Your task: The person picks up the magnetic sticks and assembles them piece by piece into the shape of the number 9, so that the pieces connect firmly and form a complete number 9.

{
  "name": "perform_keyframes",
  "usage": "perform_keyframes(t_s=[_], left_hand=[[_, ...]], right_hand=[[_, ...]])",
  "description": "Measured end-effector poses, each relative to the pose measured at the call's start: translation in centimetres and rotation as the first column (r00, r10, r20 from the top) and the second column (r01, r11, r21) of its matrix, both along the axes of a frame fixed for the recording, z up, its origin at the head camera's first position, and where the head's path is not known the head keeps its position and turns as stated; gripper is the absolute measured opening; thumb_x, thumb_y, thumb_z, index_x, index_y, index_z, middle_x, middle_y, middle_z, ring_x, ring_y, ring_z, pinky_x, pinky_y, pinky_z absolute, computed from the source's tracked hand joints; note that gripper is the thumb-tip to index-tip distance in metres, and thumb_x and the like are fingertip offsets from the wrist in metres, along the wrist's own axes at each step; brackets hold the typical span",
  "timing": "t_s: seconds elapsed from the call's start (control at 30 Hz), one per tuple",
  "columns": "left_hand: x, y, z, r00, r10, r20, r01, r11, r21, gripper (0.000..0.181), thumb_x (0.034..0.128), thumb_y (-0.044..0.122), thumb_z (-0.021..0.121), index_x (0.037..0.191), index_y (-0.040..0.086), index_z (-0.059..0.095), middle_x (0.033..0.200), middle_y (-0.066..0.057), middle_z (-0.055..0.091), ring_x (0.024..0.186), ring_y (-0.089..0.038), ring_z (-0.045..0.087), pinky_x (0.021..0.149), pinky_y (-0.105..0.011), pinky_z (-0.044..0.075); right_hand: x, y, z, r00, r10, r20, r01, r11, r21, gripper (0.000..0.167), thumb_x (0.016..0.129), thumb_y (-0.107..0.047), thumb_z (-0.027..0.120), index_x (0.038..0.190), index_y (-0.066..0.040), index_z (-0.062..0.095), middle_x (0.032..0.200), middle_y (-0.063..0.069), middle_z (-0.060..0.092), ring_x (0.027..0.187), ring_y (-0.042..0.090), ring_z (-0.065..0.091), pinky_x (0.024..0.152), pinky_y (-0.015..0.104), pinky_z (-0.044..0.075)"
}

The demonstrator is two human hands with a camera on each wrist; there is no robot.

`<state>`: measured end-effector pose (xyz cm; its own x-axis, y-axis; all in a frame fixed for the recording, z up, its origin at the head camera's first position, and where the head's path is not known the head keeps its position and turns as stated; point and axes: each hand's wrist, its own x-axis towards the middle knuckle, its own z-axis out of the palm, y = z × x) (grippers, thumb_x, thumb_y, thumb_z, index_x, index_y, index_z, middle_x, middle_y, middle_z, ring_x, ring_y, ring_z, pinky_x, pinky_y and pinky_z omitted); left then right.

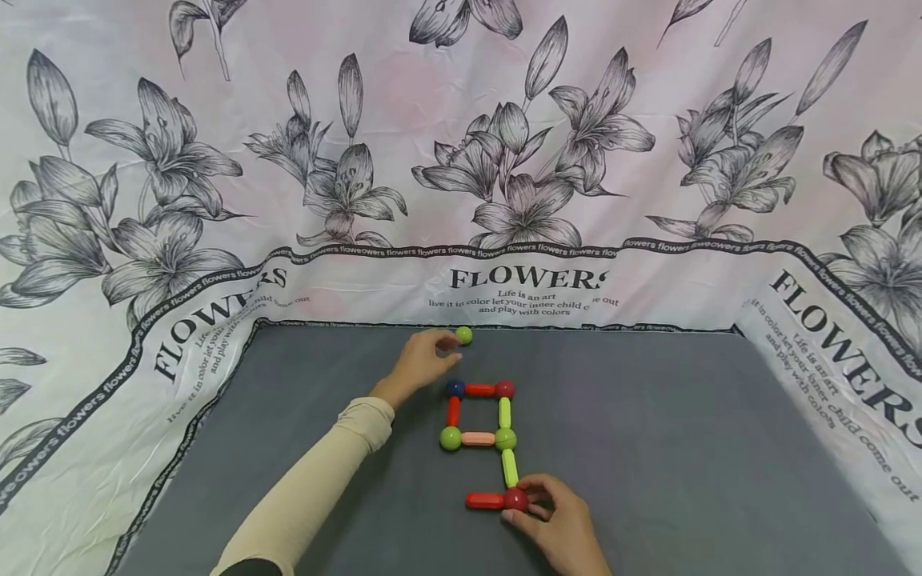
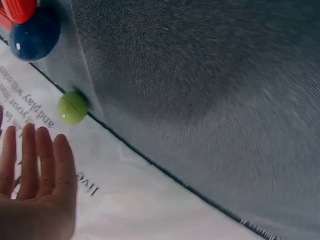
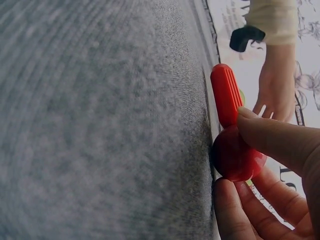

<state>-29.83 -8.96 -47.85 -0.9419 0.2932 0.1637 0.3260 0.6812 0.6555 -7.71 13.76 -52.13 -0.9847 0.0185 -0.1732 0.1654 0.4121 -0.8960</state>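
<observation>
On the dark grey table, magnetic rods and balls form a square with a tail below it. My right hand (image 1: 563, 524) pinches the red ball (image 1: 515, 499) at the tail's lower end between thumb and fingers. A red rod (image 1: 485, 501) sticks out to the left from that ball, and a yellow-green rod (image 1: 510, 468) runs up from it. My left hand (image 1: 426, 358) is beyond the square, beside a lone green ball (image 1: 464, 335) at the back edge. In the left wrist view its fingers (image 2: 46, 157) are extended, with a gap between them and the ball.
The square has a blue ball (image 1: 455, 388), another red ball (image 1: 505, 389) and two green balls at its corners, joined by rods. A flower-printed cloth (image 1: 519, 288) rises behind the table and borders its sides.
</observation>
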Motion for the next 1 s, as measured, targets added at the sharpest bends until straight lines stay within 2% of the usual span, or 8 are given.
perform_keyframes(t_s=[0.17,0.3,0.47,0.57,0.73,0.87,1.0], left_hand=[[-1.6,0.7,-1.1,1.000,-0.023,0.009,0.022,0.991,0.129,0.032,0.0902,0.017,0.076,0.121,0.010,0.071,0.119,-0.008,0.073,0.112,-0.024,0.068,0.098,-0.044,0.054],[-2.8,0.8,-2.1,1.000,0.014,0.001,-0.014,0.979,0.202,0.040,0.0877,0.016,0.078,0.126,0.010,0.070,0.124,-0.010,0.072,0.114,-0.027,0.068,0.099,-0.044,0.054],[-3.6,0.7,-2.8,0.998,0.062,0.016,-0.064,0.965,0.256,0.049,0.0850,0.016,0.081,0.131,0.010,0.067,0.130,-0.011,0.069,0.121,-0.029,0.065,0.102,-0.044,0.052],[-3.8,0.6,-2.8,0.996,0.075,0.046,-0.084,0.965,0.246,0.054,0.0839,0.016,0.082,0.135,0.010,0.064,0.136,-0.011,0.066,0.126,-0.031,0.062,0.107,-0.046,0.049],[-4.4,0.8,-2.6,0.993,0.073,0.092,-0.087,0.983,0.163,0.060,0.0832,0.020,0.082,0.139,0.011,0.060,0.143,-0.010,0.061,0.133,-0.032,0.057,0.113,-0.047,0.044],[-4.8,1.0,-2.7,0.991,0.062,0.122,-0.077,0.990,0.119,0.060,0.0842,0.018,0.081,0.139,0.011,0.059,0.143,-0.010,0.061,0.133,-0.031,0.057,0.113,-0.045,0.044],[-5.2,1.2,-2.8,0.993,0.032,0.112,-0.044,0.994,0.099,0.057,0.0846,0.015,0.081,0.138,0.008,0.060,0.141,-0.011,0.063,0.130,-0.032,0.059,0.112,-0.045,0.045]], right_hand=[[0.0,0.1,0.1,1.000,0.002,-0.002,-0.002,1.000,-0.007,0.045,0.071,-0.020,0.091,0.109,-0.010,0.069,0.109,0.007,0.070,0.096,0.016,0.068,0.078,0.025,0.060],[0.1,0.1,0.2,1.000,0.009,-0.004,-0.009,1.000,-0.004,0.045,0.072,-0.021,0.091,0.110,-0.010,0.069,0.109,0.007,0.070,0.096,0.016,0.067,0.078,0.025,0.060],[0.1,0.1,0.3,1.000,0.017,0.001,-0.017,1.000,0.007,0.046,0.072,-0.022,0.091,0.110,-0.009,0.069,0.108,0.007,0.069,0.096,0.016,0.066,0.078,0.025,0.060],[0.1,0.1,0.3,1.000,0.016,0.002,-0.016,1.000,0.008,0.046,0.071,-0.021,0.091,0.110,-0.009,0.069,0.108,0.006,0.069,0.096,0.016,0.067,0.078,0.025,0.060],[0.1,0.2,0.3,1.000,0.017,0.001,-0.017,1.000,0.006,0.046,0.071,-0.023,0.091,0.109,-0.010,0.069,0.107,0.006,0.070,0.096,0.016,0.066,0.078,0.026,0.060],[0.2,0.2,0.2,1.000,0.027,-0.004,-0.027,1.000,0.000,0.046,0.072,-0.025,0.090,0.110,-0.011,0.069,0.108,0.006,0.070,0.096,0.015,0.066,0.078,0.024,0.060],[0.3,0.2,0.1,0.999,0.036,-0.017,-0.036,0.999,0.006,0.045,0.073,-0.027,0.090,0.110,-0.013,0.069,0.109,0.005,0.070,0.095,0.014,0.066,0.078,0.023,0.059]])
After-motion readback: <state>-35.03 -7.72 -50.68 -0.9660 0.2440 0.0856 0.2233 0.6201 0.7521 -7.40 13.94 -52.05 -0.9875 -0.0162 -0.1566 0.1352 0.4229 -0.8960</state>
